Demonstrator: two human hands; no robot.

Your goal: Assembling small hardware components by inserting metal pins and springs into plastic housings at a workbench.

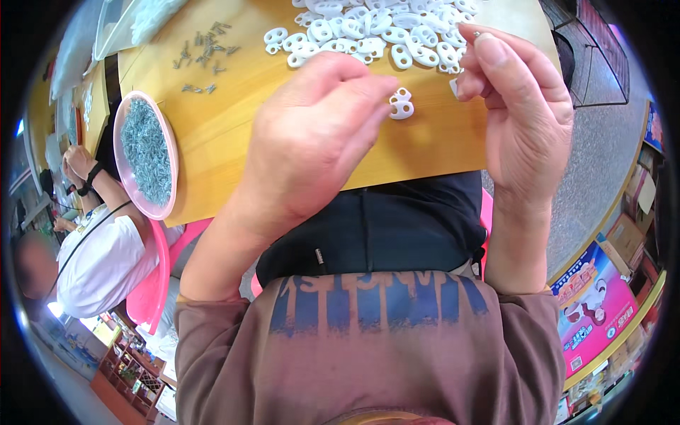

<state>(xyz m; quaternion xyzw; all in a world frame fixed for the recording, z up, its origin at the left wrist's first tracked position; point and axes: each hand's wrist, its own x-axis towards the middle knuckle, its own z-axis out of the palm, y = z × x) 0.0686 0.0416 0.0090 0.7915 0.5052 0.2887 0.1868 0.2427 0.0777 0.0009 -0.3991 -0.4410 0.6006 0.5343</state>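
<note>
My left hand [312, 134] is over the middle of the table, slightly blurred, with its fingers drawn together. Just beyond its fingertips are white plastic pieces [401, 109] with two round holes each, like cord locks. Whether the fingers touch these is unclear, and anything inside the hand is hidden. Raised at the right, my right hand [524, 113] pinches a tiny metallic bit [477, 34] between thumb and forefinger; it is too small to name. A large heap of similar white two-holed pieces [400, 55] covers the far side of the table.
A pink bowl [172, 185] full of small grey-blue metal pieces stands at the table's left edge. Loose small metal pieces [205, 49] lie beyond it, near a clear plastic container [113, 28]. Another person [106, 255] sits at the left; boxes [627, 241] line the right side.
</note>
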